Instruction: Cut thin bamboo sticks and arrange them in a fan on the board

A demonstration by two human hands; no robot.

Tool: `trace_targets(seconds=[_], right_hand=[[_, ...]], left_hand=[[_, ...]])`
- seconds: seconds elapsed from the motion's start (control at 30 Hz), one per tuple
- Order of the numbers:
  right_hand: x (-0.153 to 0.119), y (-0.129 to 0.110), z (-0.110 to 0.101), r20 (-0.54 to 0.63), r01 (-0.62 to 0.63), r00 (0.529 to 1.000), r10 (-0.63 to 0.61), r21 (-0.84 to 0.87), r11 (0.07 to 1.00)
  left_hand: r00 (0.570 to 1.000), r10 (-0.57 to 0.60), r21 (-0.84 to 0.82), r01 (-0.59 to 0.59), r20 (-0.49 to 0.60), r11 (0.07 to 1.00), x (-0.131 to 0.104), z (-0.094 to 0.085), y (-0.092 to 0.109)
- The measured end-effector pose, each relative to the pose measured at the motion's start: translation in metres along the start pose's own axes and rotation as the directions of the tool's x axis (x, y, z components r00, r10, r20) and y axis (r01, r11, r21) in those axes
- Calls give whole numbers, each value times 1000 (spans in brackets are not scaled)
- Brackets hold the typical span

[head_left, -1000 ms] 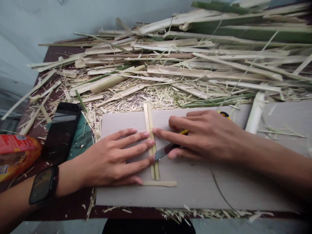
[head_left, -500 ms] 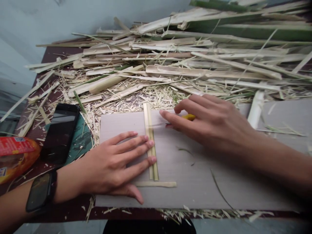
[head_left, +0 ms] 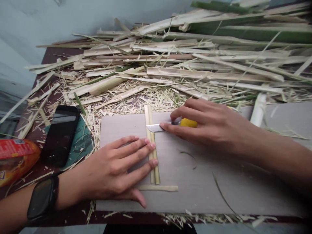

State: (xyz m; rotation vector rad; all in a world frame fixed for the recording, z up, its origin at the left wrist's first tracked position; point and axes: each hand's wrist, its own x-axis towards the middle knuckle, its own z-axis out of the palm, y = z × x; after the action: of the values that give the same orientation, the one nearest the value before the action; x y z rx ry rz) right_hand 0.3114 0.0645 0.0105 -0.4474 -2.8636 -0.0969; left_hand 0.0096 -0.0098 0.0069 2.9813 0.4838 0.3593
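My left hand (head_left: 122, 165) lies flat with fingers spread, its fingertips pressing two thin bamboo strips (head_left: 151, 152) side by side onto the grey board (head_left: 195, 191). In my right hand (head_left: 207, 125) is a yellow utility knife (head_left: 188, 123), its blade (head_left: 156, 127) extended and turned flat side up. The blade lies across the strips above my left fingertips, with my right index finger resting on it. A shorter bamboo strip (head_left: 165, 188) lies crosswise below the pair, its left end partly under my left hand.
A heap of split bamboo (head_left: 175, 71) and shavings covers the back of the table. On the left, a black phone (head_left: 60, 135) rests on a green mat (head_left: 80, 143), beside an orange-red packet (head_left: 17, 159). A pale bamboo piece (head_left: 258, 109) overlaps the board's back edge.
The knife blade has rolled from edge-on to flat, so its broad face and more of the yellow handle show. My left hand stays pressed on the strips.
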Motion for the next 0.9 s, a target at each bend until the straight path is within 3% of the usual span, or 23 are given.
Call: trace_targets(seconds=[0.4, 0.63, 0.73, 0.9], right_hand=[[3, -20, 1, 3, -35, 999, 35, -37, 999], [11, -29, 0, 10, -132, 991, 133, -46, 990], [16, -23, 3, 5, -159, 987, 159, -57, 986], [13, 6, 6, -29, -174, 985, 172, -164, 971]], left_hand=[[1000, -23, -37, 23, -3, 999, 3, -3, 1], [998, -55, -75, 54, -7, 996, 4, -3, 3], [998, -63, -81, 61, -23, 995, 5, -3, 3], [998, -60, -85, 57, -30, 995, 4, -1, 2]])
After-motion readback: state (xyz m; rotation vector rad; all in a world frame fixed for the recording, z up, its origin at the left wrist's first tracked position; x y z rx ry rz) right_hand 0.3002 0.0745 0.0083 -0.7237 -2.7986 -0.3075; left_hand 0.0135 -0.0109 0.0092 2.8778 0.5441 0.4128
